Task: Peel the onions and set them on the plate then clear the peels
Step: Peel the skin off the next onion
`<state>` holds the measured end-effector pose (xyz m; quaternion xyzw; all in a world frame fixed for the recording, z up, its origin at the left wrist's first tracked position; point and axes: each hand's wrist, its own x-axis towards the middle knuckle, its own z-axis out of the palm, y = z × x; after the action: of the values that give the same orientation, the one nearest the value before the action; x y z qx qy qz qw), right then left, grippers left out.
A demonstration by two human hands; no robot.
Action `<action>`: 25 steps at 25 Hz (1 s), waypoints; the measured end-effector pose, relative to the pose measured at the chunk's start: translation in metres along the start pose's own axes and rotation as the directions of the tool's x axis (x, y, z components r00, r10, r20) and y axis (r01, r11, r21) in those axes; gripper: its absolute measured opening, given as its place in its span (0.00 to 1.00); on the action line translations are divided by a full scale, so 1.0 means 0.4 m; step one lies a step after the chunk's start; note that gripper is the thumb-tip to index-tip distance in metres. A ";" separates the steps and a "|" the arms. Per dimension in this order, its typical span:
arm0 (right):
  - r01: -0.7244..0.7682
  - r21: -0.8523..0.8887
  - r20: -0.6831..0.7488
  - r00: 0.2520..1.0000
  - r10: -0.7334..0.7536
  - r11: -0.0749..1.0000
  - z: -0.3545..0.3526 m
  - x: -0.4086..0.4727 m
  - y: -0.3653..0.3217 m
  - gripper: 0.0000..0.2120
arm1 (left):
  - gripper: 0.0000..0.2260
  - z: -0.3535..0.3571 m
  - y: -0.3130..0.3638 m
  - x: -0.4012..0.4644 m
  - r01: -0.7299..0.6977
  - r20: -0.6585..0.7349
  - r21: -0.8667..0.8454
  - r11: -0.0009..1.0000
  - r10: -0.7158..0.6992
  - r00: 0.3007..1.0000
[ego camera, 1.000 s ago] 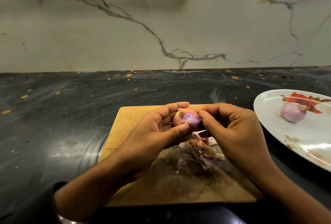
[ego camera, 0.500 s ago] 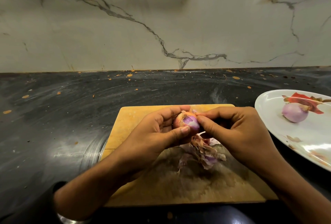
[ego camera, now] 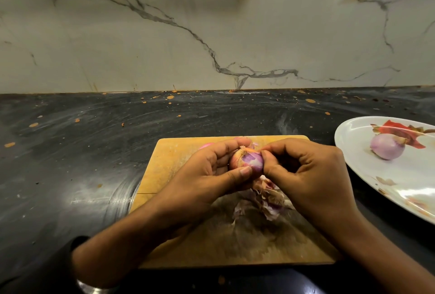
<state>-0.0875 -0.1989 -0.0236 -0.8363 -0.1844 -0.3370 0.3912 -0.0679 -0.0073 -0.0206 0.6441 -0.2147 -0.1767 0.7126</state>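
Observation:
My left hand grips a small onion above the wooden cutting board; its purple flesh shows where skin is off, and orange skin still covers its left side. My right hand pinches a strip of orange skin at the onion's top. A pile of loose peels lies on the board under my hands. A peeled onion rests on the white plate at the right. Another onion peeks out behind my left hand, mostly hidden.
The board sits on a dark, smeared countertop dotted with orange specks. A marble-patterned wall rises at the back. The plate, printed with a red leaf pattern, runs off the right edge.
My right fingers have shifted up to the onion's top and now pull a strip of orange skin. More purple flesh shows. Both hands stay over the board.

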 end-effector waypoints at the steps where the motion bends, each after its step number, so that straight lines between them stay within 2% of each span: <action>1: -0.021 0.036 0.003 1.000 0.020 0.999 0.001 -0.001 -0.002 0.06 | 0.20 -0.001 0.002 0.001 -0.005 -0.010 0.011 1.000 0.005 1.000; 3: -0.093 0.139 0.043 0.995 0.088 0.986 0.002 -0.002 -0.003 0.07 | 0.19 -0.005 0.005 0.001 -0.010 -0.034 0.018 1.000 0.011 0.999; 5: -0.140 0.171 0.076 0.989 0.128 0.975 0.000 0.001 0.001 0.07 | 0.19 -0.007 0.008 0.000 -0.012 -0.038 0.007 1.000 0.013 0.999; 12: -0.080 0.020 -0.008 0.997 0.080 0.997 0.003 -0.005 -0.005 0.03 | 0.21 0.002 0.008 -0.001 -0.032 -0.010 0.050 0.998 0.033 0.999; 15: -0.210 0.137 -0.034 0.976 0.216 0.968 0.002 -0.002 0.003 0.03 | 0.23 0.007 0.012 -0.004 -0.052 0.006 0.027 0.998 0.052 0.999; 17: -0.284 0.221 0.000 0.957 0.291 0.933 0.004 -0.001 0.008 0.04 | 0.24 0.008 0.014 -0.005 -0.054 0.023 -0.010 0.999 0.054 0.998; 22: -0.319 0.374 0.120 0.948 0.295 0.871 0.005 -0.004 0.002 0.08 | 0.22 -0.002 0.018 -0.002 -0.029 -0.003 -0.068 0.997 0.029 1.000; 25: -0.351 0.398 0.194 0.935 0.296 0.847 -0.001 0.004 -0.002 0.09 | 0.23 -0.008 0.020 0.000 -0.024 -0.001 -0.065 0.998 0.024 1.000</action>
<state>-0.0869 -0.1986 -0.0218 -0.7687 -0.1340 -0.1642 0.6034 -0.0664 -0.0037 -0.0129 0.6180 -0.2165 -0.1749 0.7353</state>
